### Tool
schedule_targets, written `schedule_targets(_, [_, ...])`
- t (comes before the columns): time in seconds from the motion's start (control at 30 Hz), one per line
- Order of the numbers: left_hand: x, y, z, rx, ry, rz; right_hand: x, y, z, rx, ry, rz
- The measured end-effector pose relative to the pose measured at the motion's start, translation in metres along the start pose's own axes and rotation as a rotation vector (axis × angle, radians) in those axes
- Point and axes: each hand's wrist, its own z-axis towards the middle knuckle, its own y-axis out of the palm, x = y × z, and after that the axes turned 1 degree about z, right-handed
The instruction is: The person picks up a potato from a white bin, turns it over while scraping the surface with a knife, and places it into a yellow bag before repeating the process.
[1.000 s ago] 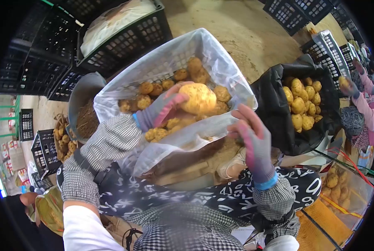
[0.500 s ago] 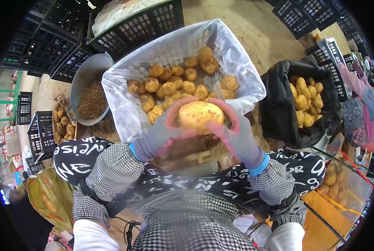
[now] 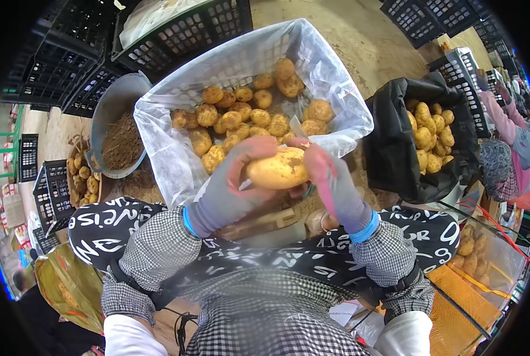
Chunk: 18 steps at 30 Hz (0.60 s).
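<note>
My left hand [image 3: 232, 187] and right hand [image 3: 336, 191] close their grip on both ends of the potato [image 3: 277, 169]. It seems firm and weighty.

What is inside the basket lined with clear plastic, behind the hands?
Many small brown-yellow potatoes lie in the plastic-lined basket. The gloved left hand, right hand and their large yellow potato cover its near part.

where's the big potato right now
Head view, centre: the big potato is held between the left hand and right hand, just in front of the white-lined crate.
</note>
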Motion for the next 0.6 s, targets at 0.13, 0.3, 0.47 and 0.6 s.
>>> schedule_targets(0.13, [0.005,0.002,0.000,0.019,0.054,0.354,0.015,0.007,0.000,0.019,-0.169,-0.178])
schedule_targets(0.3, [0.013,0.009,0.008,0.098,-0.245,0.183,0.015,0.008,0.001,0.031,-0.295,-0.155])
schedule_targets(0.47, [0.015,0.007,0.010,0.026,-0.324,0.076,0.024,0.001,0.002,0.077,-0.372,-0.324])
schedule_targets(0.6, [0.011,0.008,0.010,0.019,-0.424,-0.178,0.017,0.000,-0.001,0.124,-0.405,-0.434])
